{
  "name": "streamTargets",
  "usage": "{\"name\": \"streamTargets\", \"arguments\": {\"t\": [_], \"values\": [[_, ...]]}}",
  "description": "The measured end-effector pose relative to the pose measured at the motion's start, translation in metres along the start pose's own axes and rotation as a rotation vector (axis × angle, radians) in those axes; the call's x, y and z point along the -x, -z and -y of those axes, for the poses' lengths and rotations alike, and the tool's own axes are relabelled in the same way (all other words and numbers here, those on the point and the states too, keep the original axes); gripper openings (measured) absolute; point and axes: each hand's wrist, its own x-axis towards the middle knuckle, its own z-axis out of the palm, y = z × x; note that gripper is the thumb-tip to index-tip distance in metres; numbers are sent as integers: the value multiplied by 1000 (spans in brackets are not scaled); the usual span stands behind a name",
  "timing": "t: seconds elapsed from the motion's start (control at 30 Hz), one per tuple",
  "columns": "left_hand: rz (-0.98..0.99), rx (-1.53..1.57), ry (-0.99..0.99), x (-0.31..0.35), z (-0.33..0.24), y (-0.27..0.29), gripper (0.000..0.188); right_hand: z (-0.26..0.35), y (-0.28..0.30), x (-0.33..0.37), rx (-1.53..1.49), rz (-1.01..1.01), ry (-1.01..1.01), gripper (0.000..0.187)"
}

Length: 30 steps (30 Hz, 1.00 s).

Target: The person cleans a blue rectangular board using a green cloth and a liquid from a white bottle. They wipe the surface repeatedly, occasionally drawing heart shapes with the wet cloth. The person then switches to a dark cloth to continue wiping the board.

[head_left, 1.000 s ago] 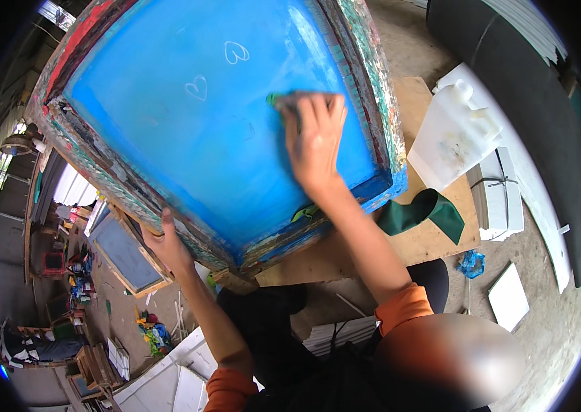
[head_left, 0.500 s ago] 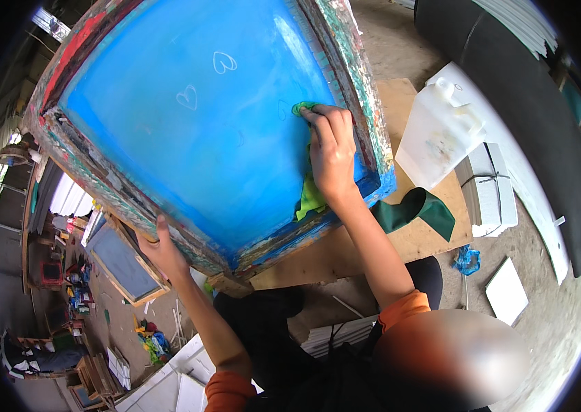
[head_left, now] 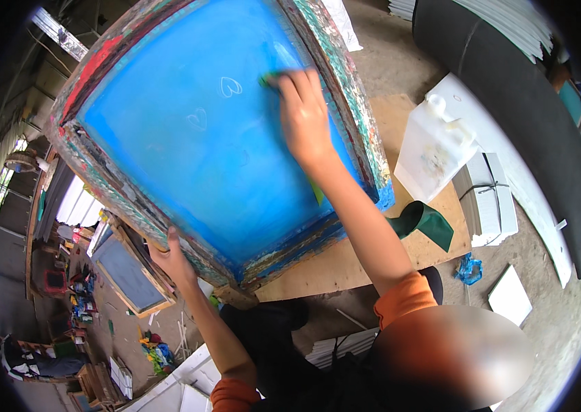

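Note:
A screen-printing frame (head_left: 120, 194) with a paint-crusted wooden rim leans tilted before me, its blue mesh (head_left: 187, 172) facing me. Two pale heart outlines, an upper one (head_left: 230, 87) and a lower one (head_left: 197, 119), show on the mesh. My left hand (head_left: 175, 261) grips the lower left rim, thumb on the face and fingers mostly hidden behind. Pressed to the upper right of the mesh, my right hand (head_left: 304, 113) is closed on a green cloth (head_left: 270, 79). Most of the cloth is behind my hand and forearm; a strip shows below.
A wooden board (head_left: 441, 237) lies under the frame, bearing a dark green strip (head_left: 422, 223) and a translucent plastic jug (head_left: 434, 151). Right of it stands a tied white stack (head_left: 488, 196). A smaller framed screen (head_left: 129, 271) rests at left; a white square (head_left: 510, 296) lies right.
My right hand has wiped up and left across the mesh with the green cloth. My left hand keeps its hold on the rim. The whole view has shifted slightly.

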Motion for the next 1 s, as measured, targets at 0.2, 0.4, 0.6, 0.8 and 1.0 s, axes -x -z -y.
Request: {"name": "streamTargets", "arguments": {"t": [0.2, 0.4, 0.6, 0.8, 1.0], "values": [[26, 37, 37, 1, -4, -2, 52, -3, 38, 77, -39, 114, -88, 30], [-24, 13, -29, 5, -12, -6, 50, -15, 1, -18, 107, -12, 136, 27], [-64, -11, -9, 6, -13, -8, 58, -11, -11, -67, 263, 5, 144, 20], [29, 20, 6, 5, -16, -5, 64, -6, 38, 19, 544, 200, 89, 31], [-19, -34, -29, 7, -18, -9, 66, 5, 69, 73, 487, 295, -51, 38]]}}
